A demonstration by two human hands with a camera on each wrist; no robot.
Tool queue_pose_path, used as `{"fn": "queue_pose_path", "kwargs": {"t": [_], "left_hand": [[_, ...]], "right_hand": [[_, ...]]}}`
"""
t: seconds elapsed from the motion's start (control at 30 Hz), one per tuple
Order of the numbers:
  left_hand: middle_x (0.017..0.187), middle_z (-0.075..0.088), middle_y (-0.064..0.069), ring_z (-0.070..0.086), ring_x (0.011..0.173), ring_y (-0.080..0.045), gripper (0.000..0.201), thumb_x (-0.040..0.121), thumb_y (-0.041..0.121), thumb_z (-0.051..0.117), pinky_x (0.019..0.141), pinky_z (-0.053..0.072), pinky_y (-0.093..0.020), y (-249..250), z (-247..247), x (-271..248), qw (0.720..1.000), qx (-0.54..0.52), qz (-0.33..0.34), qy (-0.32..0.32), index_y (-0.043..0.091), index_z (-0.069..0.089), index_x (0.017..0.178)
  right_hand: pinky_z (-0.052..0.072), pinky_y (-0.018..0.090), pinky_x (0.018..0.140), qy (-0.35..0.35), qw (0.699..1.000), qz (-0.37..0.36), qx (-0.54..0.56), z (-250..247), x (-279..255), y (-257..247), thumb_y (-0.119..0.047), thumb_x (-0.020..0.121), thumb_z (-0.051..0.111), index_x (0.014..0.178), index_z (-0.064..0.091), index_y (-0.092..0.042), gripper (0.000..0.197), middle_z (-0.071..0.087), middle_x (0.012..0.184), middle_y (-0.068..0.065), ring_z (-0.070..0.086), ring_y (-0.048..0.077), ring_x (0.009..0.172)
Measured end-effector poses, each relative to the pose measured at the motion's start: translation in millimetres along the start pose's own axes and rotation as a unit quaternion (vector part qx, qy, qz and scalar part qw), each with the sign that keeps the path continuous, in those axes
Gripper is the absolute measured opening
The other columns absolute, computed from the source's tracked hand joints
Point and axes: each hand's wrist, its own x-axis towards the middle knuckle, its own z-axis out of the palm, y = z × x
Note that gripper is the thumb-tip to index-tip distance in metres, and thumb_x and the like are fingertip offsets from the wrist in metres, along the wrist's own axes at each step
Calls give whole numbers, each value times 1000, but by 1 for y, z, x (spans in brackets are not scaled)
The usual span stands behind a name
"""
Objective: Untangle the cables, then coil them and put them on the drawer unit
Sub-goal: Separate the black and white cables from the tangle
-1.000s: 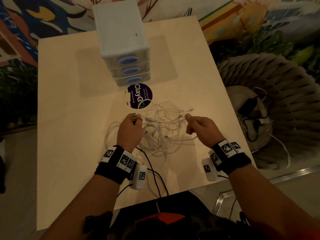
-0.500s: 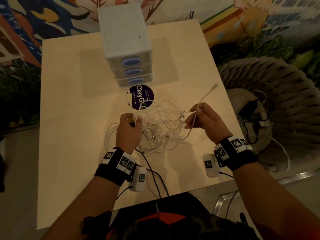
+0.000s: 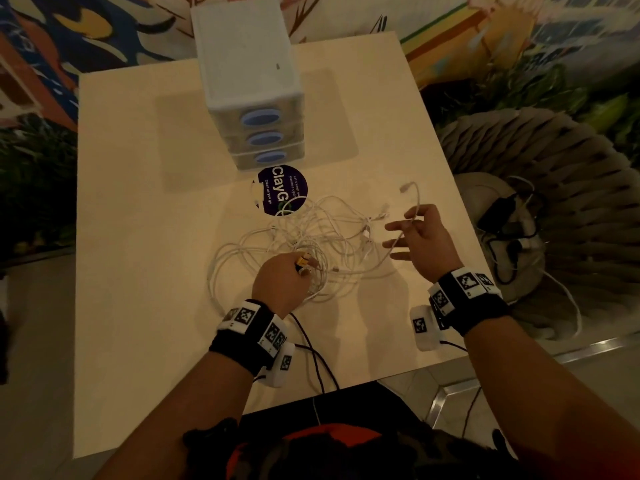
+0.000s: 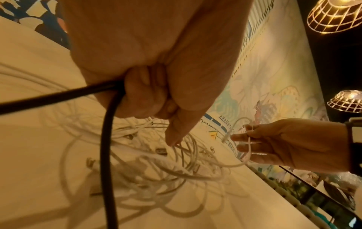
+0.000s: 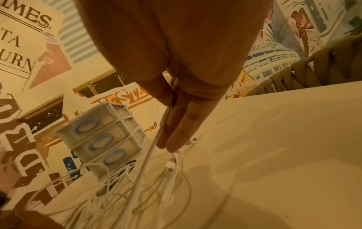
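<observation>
Cables (image 3: pixel 311 244), white and tangled, lie mid-counter (image 3: pixel 138 237) before the drawer unit (image 3: pixel 249 81). The left hand (image 3: pixel 280 285) is fisted on a strand; the right hand (image 3: pixel 422 240) pinches one cable end, other fingers straight. Painted murals surround; a woven chair (image 3: pixel 554 188) stands right.

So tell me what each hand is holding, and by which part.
The left hand grips a bunch of white cables in its fist, beside an orange-tipped plug. The right hand pinches one white cable just below its free plug end.

Pale table (image 3: pixel 138 237), mural wall (image 5: pixel 29 62)
</observation>
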Motion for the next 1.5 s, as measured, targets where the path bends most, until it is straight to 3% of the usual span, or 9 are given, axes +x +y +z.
{"fn": "queue_pose_path", "kwargs": {"t": [0.13,0.47,0.63,0.73,0.83,0.93,1.07,1.17,1.5], "left_hand": [[101,76,-6,68,94,-29,22,91,17,59,82,54,-42,0,6,4,998,29,56,0,19,77,104],[95,67,-2,63,87,-25,10,93,32,64,69,37,-30,-5,18,13,994,66,89,-14,24,70,94],[90,51,12,52,79,-11,6,93,29,63,66,39,-27,5,1,-1,989,21,143,15,27,61,99],[86,51,10,53,76,-10,7,92,32,64,66,44,-29,9,-8,-5,987,10,159,28,29,59,95],[82,50,8,52,74,-11,13,88,40,62,65,46,-31,11,-14,-9,986,0,164,36,27,58,90],[81,49,7,49,72,-11,20,85,43,61,62,43,-30,15,-13,-12,986,7,164,42,24,57,87],[79,45,12,46,69,-7,18,87,35,69,57,31,-16,14,-10,-14,986,26,154,57,28,52,86],[82,53,10,54,73,-13,15,92,35,67,62,40,-26,8,-10,-16,986,23,154,62,32,53,88],[68,55,4,51,63,-18,20,100,33,59,55,39,-35,-4,-22,-22,987,-27,108,112,24,48,87]], "right_hand": [[59,50,73,2,1000,25,4,-1,-3,10,-7,106,37,98,41,-25,21,71,110,17,74,36,77],[62,51,72,-23,997,61,29,-1,-1,15,0,103,34,108,40,-18,19,70,111,19,74,40,75],[61,48,81,-52,988,45,-139,-4,1,19,-20,103,52,130,48,-24,28,71,115,8,75,27,81],[53,44,95,-38,954,-7,-297,-4,-1,17,-36,96,65,146,41,-25,57,60,128,1,66,24,104],[52,44,85,48,920,-185,-342,7,-10,-3,-43,90,69,120,60,-24,36,59,109,3,61,22,97],[42,33,66,-58,892,-214,-394,37,-20,-37,-64,90,53,84,62,-30,36,53,79,-9,52,11,74],[43,30,66,-163,876,-149,-429,70,-19,-43,-64,90,55,90,71,-28,39,57,82,-7,56,11,76],[37,29,69,-183,887,-144,-399,74,-13,-36,-49,96,59,93,73,-23,30,57,83,-5,55,13,78],[47,36,73,-113,904,-127,-391,57,-5,-5,-39,98,55,86,60,-24,20,63,87,-1,59,20,82]]}}
